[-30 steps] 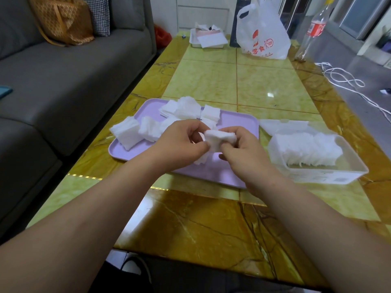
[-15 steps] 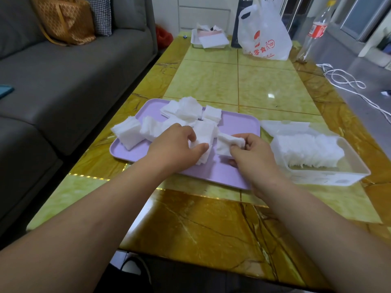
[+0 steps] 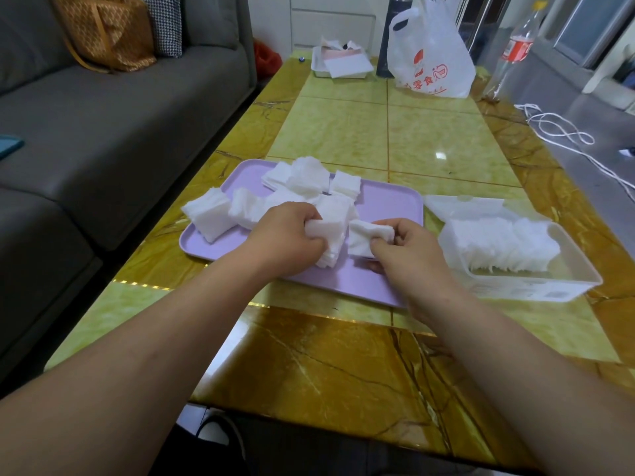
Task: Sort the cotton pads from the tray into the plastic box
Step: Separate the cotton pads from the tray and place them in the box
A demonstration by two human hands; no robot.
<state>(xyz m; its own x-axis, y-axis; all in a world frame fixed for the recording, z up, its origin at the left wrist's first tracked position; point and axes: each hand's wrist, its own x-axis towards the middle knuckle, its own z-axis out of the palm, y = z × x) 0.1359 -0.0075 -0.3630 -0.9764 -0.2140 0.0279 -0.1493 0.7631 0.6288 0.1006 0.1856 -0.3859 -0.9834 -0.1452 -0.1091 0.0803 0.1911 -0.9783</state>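
A lilac tray (image 3: pixel 388 204) lies on the table with several loose stacks of white cotton pads (image 3: pixel 305 178) on it. Over the tray's near half, my left hand (image 3: pixel 285 240) is closed on a thick stack of pads (image 3: pixel 331 231). My right hand (image 3: pixel 412 255) pinches a smaller wad of pads (image 3: pixel 366 235) just to the right of that stack. The clear plastic box (image 3: pixel 567 266) stands right of the tray, touching its corner, with a row of pads (image 3: pixel 498 243) packed upright inside. Its lid (image 3: pixel 460 204) lies behind it.
The table (image 3: pixel 343 365) is yellow and brown marble. At its far end stand a white plastic bag (image 3: pixel 433 53), a dark flask (image 3: pixel 391 36), a white tray with paper (image 3: pixel 340 63) and a drink bottle (image 3: pixel 513 53). A grey sofa (image 3: pixel 103 115) runs along the left. White cable (image 3: pixel 563 132) lies at right.
The single bundle held by both hands above the tray has been split. My left hand now keeps a large stack low on the tray; my right hand has drawn a small wad away.
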